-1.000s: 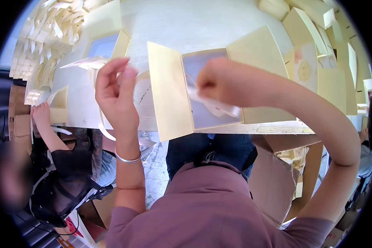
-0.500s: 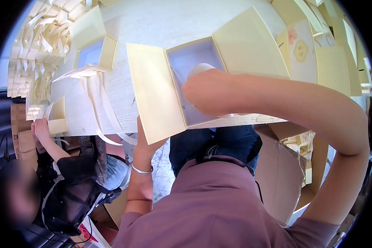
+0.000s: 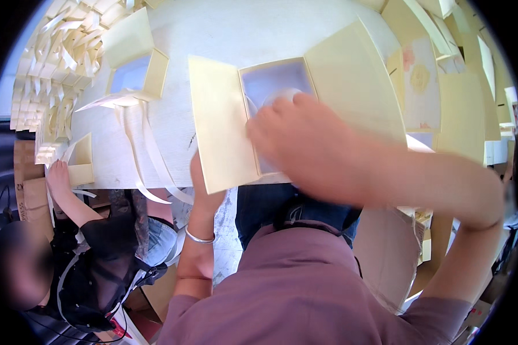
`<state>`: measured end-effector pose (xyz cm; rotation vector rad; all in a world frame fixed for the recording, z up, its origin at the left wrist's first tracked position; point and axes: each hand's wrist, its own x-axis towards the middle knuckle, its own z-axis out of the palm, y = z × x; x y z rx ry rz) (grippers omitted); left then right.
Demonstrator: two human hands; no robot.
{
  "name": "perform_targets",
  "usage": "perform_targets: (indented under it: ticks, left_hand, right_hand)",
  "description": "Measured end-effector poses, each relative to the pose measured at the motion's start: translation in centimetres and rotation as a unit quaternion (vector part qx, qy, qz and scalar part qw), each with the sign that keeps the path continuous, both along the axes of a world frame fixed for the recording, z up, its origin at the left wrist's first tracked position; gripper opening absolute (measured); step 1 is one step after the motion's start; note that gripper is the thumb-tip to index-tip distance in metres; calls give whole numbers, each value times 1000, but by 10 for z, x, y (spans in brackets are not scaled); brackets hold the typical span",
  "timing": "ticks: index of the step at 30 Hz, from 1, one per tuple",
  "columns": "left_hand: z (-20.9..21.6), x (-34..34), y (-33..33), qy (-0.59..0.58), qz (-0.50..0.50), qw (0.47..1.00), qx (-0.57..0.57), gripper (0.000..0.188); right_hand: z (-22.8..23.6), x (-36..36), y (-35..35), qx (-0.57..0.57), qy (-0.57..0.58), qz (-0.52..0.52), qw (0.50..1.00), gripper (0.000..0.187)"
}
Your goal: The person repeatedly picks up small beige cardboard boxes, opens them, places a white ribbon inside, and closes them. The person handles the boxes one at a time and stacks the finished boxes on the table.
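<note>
A cream gift box (image 3: 322, 86) with a pale lilac inside stands open in front of me, its two flaps spread left and right. My right hand (image 3: 305, 138) is over the box opening, closed on a white rounded thing (image 3: 288, 94) whose kind I cannot make out. Blur softens this hand and forearm. Behind the left flap (image 3: 221, 126), at its lower part, is my left hand (image 3: 206, 192), a silver bangle on its wrist. The flap hides most of its fingers.
Another open cream box (image 3: 155, 75) with long white ribbons (image 3: 133, 149) lies left on the white table (image 3: 213, 29). Stacked ribboned boxes (image 3: 57, 63) rise at far left. A co-worker's hand (image 3: 58, 175) touches a small box (image 3: 82, 167). More cream boxes (image 3: 460, 109) crowd the right.
My right elbow and forearm have swung lower and nearer to me, and the right hand has tilted over the box. The open box has shifted slightly to the right in view.
</note>
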<state>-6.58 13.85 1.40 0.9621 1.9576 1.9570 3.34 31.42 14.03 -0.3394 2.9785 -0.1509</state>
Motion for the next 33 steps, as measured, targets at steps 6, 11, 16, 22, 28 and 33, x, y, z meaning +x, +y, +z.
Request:
perform_targets:
  ticks: [6, 11, 16, 22, 28, 33]
  left_hand:
    - [29, -26, 1, -381, -15, 878, 289, 18]
    - [75, -65, -71, -198, 313, 867, 333, 14]
    - [50, -51, -135, -93, 290, 892, 334, 22]
    - [-18, 8, -157, -94, 488, 845, 197, 13]
    - [-76, 49, -151, 29, 356, 915, -190, 8]
    - [-16, 73, -109, 372, 209, 851, -307, 13]
  right_hand:
    - [-39, 54, -35, -74, 186, -36, 979, 40]
    - [-73, 41, -2, -88, 205, -143, 964, 44]
    - [-73, 6, 16, -123, 282, -102, 946, 44]
    - [-75, -88, 14, -159, 272, 57, 947, 41]
    - [-84, -198, -1, -82, 324, 139, 932, 54]
    - [-61, -247, 6, -15, 363, 212, 907, 54]
